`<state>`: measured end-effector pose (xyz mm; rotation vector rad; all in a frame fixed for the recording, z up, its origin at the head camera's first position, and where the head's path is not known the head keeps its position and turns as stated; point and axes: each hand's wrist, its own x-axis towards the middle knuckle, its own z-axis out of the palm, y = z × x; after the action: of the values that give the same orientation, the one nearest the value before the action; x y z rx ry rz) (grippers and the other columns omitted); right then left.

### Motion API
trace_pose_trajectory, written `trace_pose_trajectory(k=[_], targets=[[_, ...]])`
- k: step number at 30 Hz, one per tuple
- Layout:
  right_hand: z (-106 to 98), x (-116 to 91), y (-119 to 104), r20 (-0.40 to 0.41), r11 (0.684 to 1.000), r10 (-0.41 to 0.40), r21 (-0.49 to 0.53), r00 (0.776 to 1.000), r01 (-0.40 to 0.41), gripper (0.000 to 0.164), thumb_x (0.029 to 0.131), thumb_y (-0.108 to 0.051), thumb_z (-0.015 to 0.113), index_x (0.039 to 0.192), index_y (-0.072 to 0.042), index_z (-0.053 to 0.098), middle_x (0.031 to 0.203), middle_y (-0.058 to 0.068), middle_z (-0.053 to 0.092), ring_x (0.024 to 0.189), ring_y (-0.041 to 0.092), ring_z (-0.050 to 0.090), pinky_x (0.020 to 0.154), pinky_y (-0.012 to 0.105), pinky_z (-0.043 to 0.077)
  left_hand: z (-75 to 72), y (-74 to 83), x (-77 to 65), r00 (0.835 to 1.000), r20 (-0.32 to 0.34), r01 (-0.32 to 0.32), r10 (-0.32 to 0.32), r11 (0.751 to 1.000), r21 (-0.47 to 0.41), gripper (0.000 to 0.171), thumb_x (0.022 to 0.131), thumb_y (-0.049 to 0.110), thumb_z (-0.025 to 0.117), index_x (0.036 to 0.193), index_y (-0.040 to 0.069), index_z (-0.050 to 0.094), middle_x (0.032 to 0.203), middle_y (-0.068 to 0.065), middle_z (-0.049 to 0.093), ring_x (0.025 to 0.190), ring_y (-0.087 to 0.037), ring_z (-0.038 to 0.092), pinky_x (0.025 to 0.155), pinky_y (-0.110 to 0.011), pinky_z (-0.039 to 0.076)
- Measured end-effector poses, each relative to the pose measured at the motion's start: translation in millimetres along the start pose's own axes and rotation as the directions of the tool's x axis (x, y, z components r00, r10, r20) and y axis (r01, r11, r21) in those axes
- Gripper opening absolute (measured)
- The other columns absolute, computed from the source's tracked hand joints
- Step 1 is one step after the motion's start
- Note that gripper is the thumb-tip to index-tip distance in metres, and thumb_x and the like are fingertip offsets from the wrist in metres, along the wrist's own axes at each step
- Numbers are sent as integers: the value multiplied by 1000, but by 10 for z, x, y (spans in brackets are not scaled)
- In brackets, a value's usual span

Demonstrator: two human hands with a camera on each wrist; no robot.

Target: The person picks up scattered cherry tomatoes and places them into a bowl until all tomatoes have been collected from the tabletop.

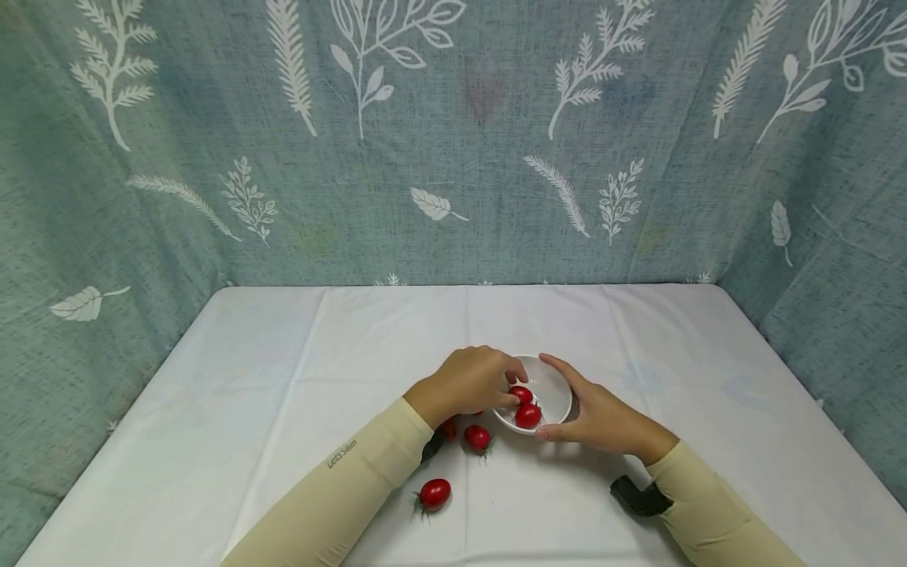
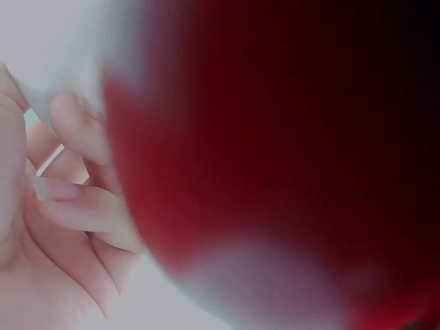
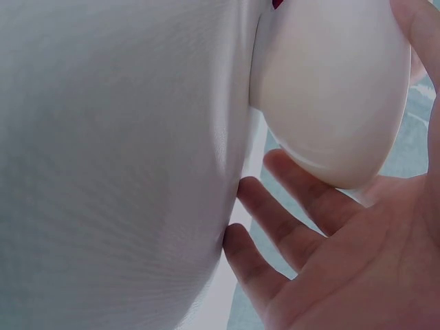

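A white bowl [image 1: 555, 391] sits on the table, with two red cherry tomatoes low in its left half. My left hand [image 1: 473, 379] reaches over the bowl's left rim, thumb and fingertips pinching the upper cherry tomato [image 1: 520, 394]. Just below it lies the other cherry tomato [image 1: 527, 416]. My right hand [image 1: 602, 413] holds the bowl from the right, thumb at the near side and a finger at the far rim. In the right wrist view its fingers [image 3: 323, 206] curve along the bowl's outer wall [image 3: 337, 89].
Left of the bowl lie a cherry tomato [image 1: 478, 438], one nearer the front [image 1: 435, 494], and a tomato [image 1: 448, 428] partly behind the left wrist. A blurred red tomato [image 2: 179, 185] fills much of the left wrist view. Patterned curtains [image 1: 468, 173] surround the white-covered table [image 1: 383, 331].
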<state>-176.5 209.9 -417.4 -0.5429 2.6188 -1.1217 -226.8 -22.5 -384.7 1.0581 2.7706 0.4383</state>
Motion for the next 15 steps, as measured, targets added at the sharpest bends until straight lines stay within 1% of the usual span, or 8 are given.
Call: trace_pose_trajectory(k=[3,6,10,13,15], targets=[[6,-1,-1,3,1000,2,4,1000,-2,106,77,-51,83,159,-26,20,151,16,45,133,31,50,101,50,44,-19,-10,-43,1000,-21,-7,7,1000,4,29,88,35,76,116,27,74,111,11,73,92,-7,64,81,-31,53],[11,-1,-3,3,1000,1,1,1000,-1,106,77,-51,83,159,-27,20,151,15,46,133,31,50,102,51,44,-65,-30,-116,998,-68,-17,17,1000,-3,31,90,33,75,120,27,72,114,10,73,93,-8,64,83,-32,53],[9,3,-3,-3,1000,4,0,1000,-4,107,76,-52,83,159,-27,20,150,15,47,131,29,51,102,51,44,-140,-79,-227,990,-137,-34,30,999,-23,32,91,31,74,122,24,71,110,8,72,96,-13,68,82,-34,55],[8,5,-2,-4,1000,0,6,1000,0,108,76,-52,83,159,-26,20,148,15,49,128,29,53,101,49,45,-187,-121,-325,987,-162,-27,20,999,-41,31,91,30,73,122,23,71,109,7,72,99,-17,69,83,-37,55],[8,3,-4,-7,1000,-3,8,1000,3,108,76,-52,83,159,-24,21,147,15,50,127,29,54,100,49,45,-210,-152,-399,986,-168,-10,1,999,-52,31,91,29,74,122,23,71,109,5,72,99,-19,69,85,-39,54]])
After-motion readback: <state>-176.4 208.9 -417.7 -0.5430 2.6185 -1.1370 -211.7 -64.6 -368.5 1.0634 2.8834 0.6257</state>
